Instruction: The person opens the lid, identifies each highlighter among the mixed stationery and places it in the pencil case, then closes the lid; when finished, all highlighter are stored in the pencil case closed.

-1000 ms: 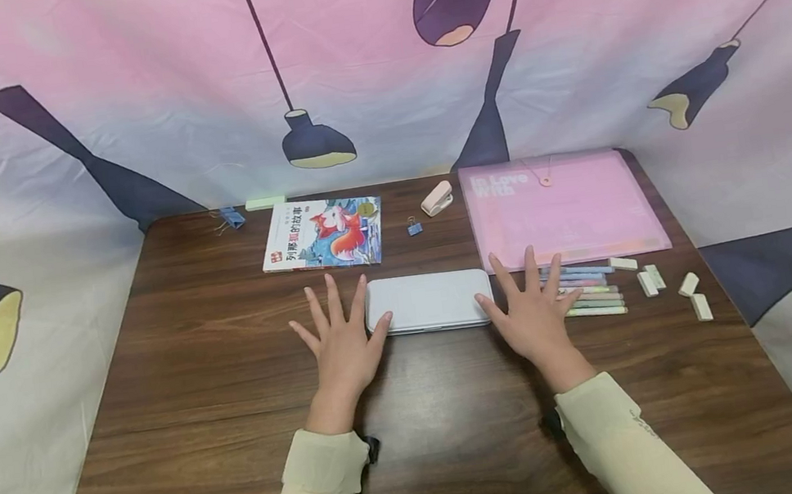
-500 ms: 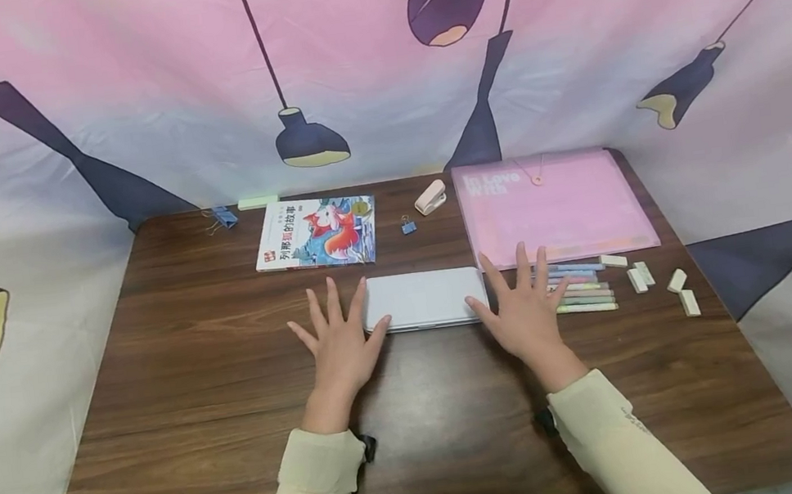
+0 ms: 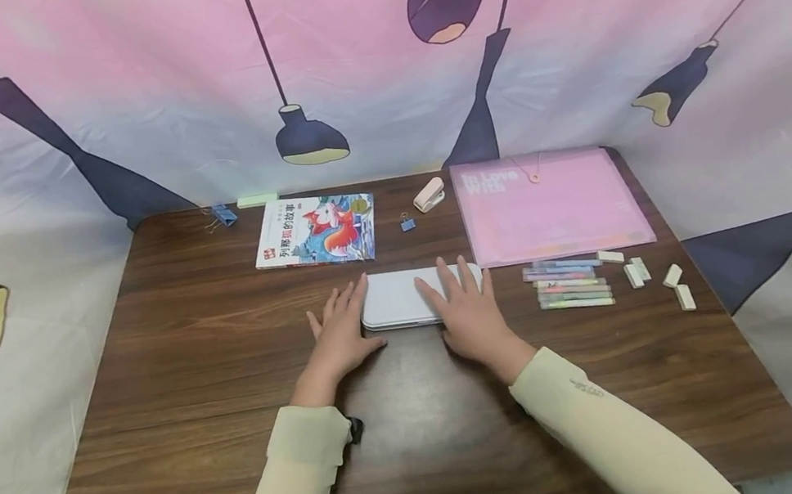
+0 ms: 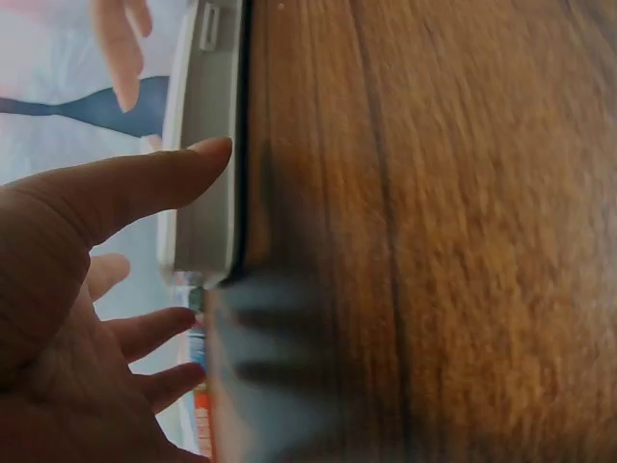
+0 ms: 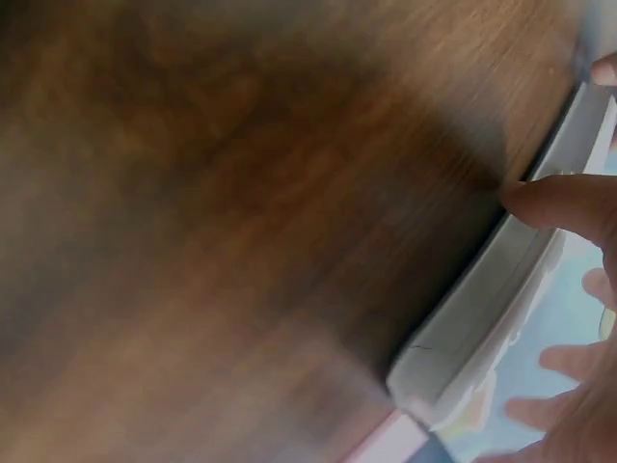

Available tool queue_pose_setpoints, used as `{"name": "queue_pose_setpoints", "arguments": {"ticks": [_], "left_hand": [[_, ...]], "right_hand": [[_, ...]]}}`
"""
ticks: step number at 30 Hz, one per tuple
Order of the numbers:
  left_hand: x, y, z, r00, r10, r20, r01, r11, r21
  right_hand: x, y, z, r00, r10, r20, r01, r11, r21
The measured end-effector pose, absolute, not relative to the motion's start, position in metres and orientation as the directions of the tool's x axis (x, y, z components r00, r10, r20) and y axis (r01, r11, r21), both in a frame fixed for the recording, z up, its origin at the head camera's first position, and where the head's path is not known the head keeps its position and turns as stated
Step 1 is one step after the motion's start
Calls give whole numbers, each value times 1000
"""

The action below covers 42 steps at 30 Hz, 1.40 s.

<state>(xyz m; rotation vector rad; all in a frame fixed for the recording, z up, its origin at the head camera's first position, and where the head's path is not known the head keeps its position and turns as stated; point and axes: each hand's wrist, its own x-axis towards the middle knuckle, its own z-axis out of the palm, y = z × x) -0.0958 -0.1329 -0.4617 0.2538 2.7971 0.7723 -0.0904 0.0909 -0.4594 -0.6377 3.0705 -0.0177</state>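
Observation:
A flat white case with rounded corners lies on the brown wooden table, its lid down. My left hand is at the case's left end, fingers loosely extended; in the left wrist view its thumb reaches across the case's front wall, where a small latch shows. My right hand lies over the right part of the case, fingers spread above the lid. From the right wrist, the thumb is at the lower front edge of the case. Whether the right fingertips press the lid cannot be told.
Behind the case are a fox picture book, a stapler, a binder clip and a pink document folder. Several pens and white erasers lie to the right. More blue clips sit at the back left.
My right hand has moved left from the case's right end onto its lid, uncovering the pens. My left hand's fingers have drawn closer together, its thumb now below the case's front edge.

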Motion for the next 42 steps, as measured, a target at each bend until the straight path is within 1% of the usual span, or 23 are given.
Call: {"name": "queue_pose_setpoints", "arguments": {"ticks": [6, 11, 15, 21, 25, 28, 32, 40, 42], "left_hand": [[-100, -138, -467, -952, 224, -211, 81, 845, 529], [-103, -137, -470, -956, 229, -186, 101, 845, 524], [-104, -134, -471, -962, 218, -163, 113, 865, 490], [-105, -130, -469, -975, 177, -136, 96, 883, 459], [-107, -129, -468, -976, 156, -152, 74, 893, 443], [-108, -129, -466, -975, 145, -169, 58, 899, 435], [-109, -131, -460, -972, 138, -190, 45, 903, 427], [-113, -129, -456, -958, 132, -256, 11, 904, 427], [-114, -128, -456, -956, 136, -260, 12, 904, 428]], "right_hand": [[-97, 71, -456, -905, -419, -68, -424, 901, 91], [-101, 62, -457, -900, -424, -104, -434, 894, 110], [-103, 60, -458, -893, -438, -101, -448, 883, 139], [-105, 55, -455, -892, -444, -81, -451, 872, 189], [-103, 49, -453, -871, -489, -52, -481, 826, 293], [-102, 46, -454, -861, -509, -17, -477, 795, 375], [-103, 41, -455, -858, -514, -17, -477, 782, 403], [-103, 38, -450, -859, -501, -110, -493, 748, 445], [-103, 39, -447, -855, -503, -123, -503, 751, 427]]}}
